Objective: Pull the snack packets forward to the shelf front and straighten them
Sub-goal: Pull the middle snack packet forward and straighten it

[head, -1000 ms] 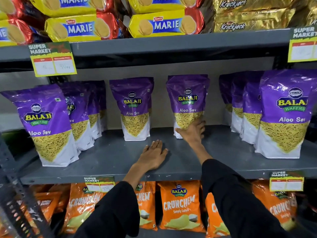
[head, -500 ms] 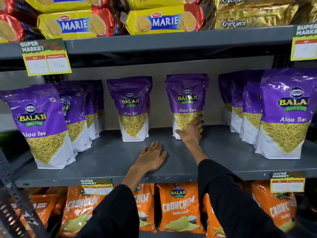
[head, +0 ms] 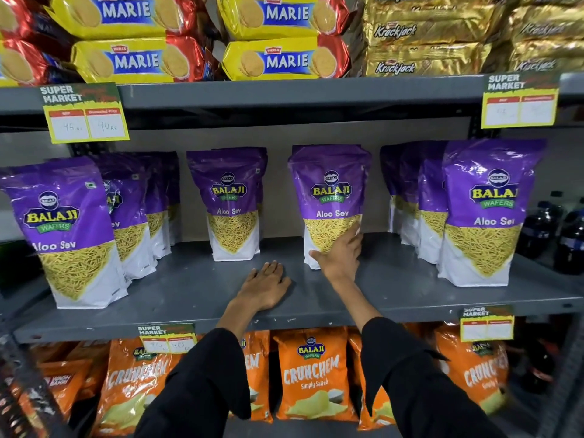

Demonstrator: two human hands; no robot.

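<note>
Purple Balaji Aloo Sev packets stand upright on the grey middle shelf (head: 196, 298). My right hand (head: 339, 252) grips the lower part of one packet (head: 328, 197) right of centre, thumb on its left side, fingers around its right. Another single packet (head: 232, 200) stands to its left, further back. A row of packets on the left runs from a front packet (head: 63, 229) to the back; a second row on the right ends at a front packet (head: 486, 210). My left hand (head: 264, 287) lies flat, palm down, on the bare shelf near its front edge.
Yellow Marie biscuit packs (head: 284, 60) and gold Krackjack packs (head: 426, 33) fill the shelf above. Orange Crunchem bags (head: 313, 374) sit on the shelf below. Price tags (head: 85, 116) hang from the shelf edges. Dark bottles (head: 568, 235) stand at the far right.
My right hand has closed around the bottom of the centre-right packet and drawn it forward. My left hand stays flat on the shelf.
</note>
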